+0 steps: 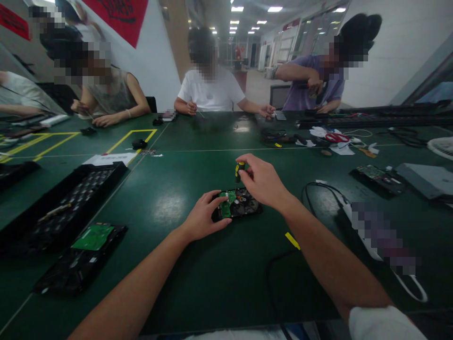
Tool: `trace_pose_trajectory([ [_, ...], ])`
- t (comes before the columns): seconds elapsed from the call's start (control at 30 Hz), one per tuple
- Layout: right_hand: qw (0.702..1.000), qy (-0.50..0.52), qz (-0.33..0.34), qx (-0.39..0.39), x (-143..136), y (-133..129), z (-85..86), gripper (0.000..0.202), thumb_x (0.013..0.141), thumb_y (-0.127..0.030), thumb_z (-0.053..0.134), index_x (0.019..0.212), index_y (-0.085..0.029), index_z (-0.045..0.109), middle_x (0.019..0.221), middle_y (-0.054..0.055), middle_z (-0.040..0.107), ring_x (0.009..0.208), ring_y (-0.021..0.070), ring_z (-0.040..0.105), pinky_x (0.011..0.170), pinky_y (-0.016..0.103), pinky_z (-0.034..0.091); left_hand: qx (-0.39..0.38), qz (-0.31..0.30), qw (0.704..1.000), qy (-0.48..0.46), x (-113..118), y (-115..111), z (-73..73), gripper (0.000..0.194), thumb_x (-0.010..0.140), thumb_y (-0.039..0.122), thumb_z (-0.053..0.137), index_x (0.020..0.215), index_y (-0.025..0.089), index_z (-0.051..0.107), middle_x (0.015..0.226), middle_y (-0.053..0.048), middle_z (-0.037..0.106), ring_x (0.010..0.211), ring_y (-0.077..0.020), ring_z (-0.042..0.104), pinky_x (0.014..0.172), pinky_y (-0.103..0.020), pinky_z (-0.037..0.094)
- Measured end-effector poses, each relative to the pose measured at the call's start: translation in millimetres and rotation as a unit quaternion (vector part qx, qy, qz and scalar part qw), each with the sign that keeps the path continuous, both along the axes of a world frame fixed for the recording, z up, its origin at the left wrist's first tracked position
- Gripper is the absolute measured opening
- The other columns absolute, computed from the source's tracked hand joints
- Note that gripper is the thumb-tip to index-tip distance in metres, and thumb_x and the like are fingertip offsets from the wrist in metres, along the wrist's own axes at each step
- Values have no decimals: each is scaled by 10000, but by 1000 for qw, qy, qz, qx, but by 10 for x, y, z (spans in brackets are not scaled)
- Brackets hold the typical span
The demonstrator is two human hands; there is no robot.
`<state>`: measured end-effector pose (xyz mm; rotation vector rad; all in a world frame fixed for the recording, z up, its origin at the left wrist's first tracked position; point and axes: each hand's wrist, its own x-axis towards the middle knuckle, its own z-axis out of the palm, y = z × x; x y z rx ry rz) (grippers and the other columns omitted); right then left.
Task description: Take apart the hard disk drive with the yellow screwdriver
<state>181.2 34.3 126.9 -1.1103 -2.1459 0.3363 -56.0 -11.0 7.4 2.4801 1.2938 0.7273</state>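
Note:
A hard drive (249, 206) lies on the green table with its green circuit board (226, 208) facing up. My left hand (203, 217) grips the drive's left end, thumb along the near edge and fingers over the far edge and board. In my right hand (267, 182) is a small yellow-and-black screwdriver (238, 174), held upright between thumb and fingers. Its shaft points down at the drive beside the board; whether the tip sits in a screw is too small to tell.
At left, another hard drive (94, 238) lies near a long black tray (116, 172). A power strip (368, 236) and cable are by my right forearm, a further drive (378, 178) beyond. Red scissors (336, 137) lie among scraps. Several people sit across the table.

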Motion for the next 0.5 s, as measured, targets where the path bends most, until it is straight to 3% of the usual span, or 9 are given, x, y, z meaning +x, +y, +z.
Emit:
trace_pose_trajectory([
  [0.17,1000,-3,5,8,7,-3,-3,220,980,-310,584,1187,-242,614,1185,90,658,972,223,650,871,363,503,16,10,999,27,87,32,20,691,853,614,686,1410,233,533,1480,-166,471,1358,-380,486,1120,-567,459],
  [0.3,1000,-9,7,9,18,23,-9,200,972,-258,581,1168,-247,613,1167,72,679,961,218,649,884,365,496,29,21,999,37,132,98,-12,723,824,697,673,1334,197,557,1395,-183,503,1280,-379,530,1074,-560,489],
  [0.5,1000,4,4,-9,9,62,-47,277,958,-247,584,1235,-246,585,1163,63,686,938,219,645,858,363,494,35,18,999,30,127,122,-54,708,848,674,663,1347,187,546,1388,-187,495,1267,-371,531,1069,-552,493],
])
